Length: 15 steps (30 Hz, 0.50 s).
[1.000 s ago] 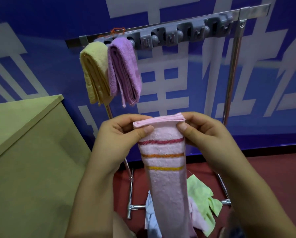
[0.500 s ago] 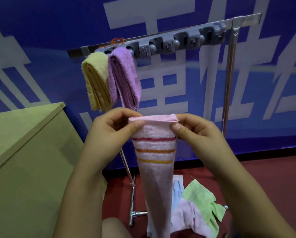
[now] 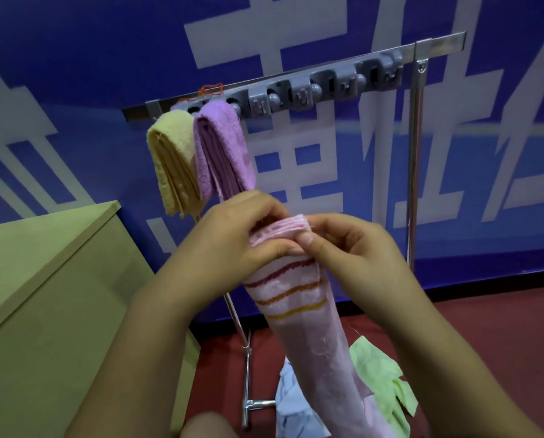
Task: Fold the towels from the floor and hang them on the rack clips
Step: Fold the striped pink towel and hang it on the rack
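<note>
A pink towel point(image 3: 299, 298) folded into a long narrow strip hangs in mid-air at the centre of the view, its gathered top edge pinched between both hands and its lower end trailing down toward the floor point(image 3: 473, 330). Three thin stripes cross it just below the grip — dark red, orange, yellow. The left hand point(image 3: 232, 238) curls around the top from the left with its thumb pressed on the near face; the right hand point(image 3: 349, 248) grips the same bunched edge from the right, thumb tip touching the folds. The two hands are almost touching each other at the top of the strip.

Beyond and above them stands the rack point(image 3: 417, 159), a metal frame with a horizontal bar carrying a grey strip of clips point(image 3: 324, 90). At the left end of that strip two folded towels hang side by side and touching: a yellow towel point(image 3: 172, 162) on the outside and a purple towel point(image 3: 223, 153) just to its right. The clips further right hold nothing. A loop of orange cord point(image 3: 212, 89) sits on the bar above the purple towel.

On the dark red floor behind the hanging strip, near the foot of the rack, lie loose cloths — a light green towel point(image 3: 381, 384) to the right and a pale blue towel point(image 3: 291, 403) to the left, both partly hidden by the pink one. At the left a light wooden cabinet point(image 3: 49, 311) fills the near corner. A blue wall with large white lettering point(image 3: 296, 33) closes off the far side.
</note>
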Motion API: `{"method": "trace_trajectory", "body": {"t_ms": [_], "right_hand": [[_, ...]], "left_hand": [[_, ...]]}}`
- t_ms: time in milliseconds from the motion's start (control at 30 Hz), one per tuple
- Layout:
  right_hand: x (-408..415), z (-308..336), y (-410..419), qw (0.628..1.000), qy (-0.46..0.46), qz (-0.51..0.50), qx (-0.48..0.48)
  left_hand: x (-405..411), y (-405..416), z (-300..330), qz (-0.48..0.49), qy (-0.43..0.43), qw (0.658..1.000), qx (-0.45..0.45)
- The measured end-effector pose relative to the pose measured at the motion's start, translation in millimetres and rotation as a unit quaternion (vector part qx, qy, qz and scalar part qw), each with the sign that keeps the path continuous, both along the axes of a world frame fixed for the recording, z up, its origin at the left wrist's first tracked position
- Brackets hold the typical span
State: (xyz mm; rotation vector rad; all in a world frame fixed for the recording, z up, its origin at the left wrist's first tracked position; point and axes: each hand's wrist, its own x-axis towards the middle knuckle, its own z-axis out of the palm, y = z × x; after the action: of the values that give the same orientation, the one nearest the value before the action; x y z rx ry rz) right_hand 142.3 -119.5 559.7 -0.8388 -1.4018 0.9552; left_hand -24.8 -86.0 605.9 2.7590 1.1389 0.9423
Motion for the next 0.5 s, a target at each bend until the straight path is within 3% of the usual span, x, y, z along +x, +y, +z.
{"method": "trace_trajectory", "body": {"t_ms": [300, 500], "right_hand": [[8, -10, 0, 0.997, 0.067, 0.027, -0.017], [9, -19, -1, 0.997, 0.034, -0.058, 0.042]], "left_hand": [[7, 6, 6, -0.091, -0.089, 0.99, -0.062], [10, 8, 6, -0.105, -0.099, 0.983, -0.114]]}}
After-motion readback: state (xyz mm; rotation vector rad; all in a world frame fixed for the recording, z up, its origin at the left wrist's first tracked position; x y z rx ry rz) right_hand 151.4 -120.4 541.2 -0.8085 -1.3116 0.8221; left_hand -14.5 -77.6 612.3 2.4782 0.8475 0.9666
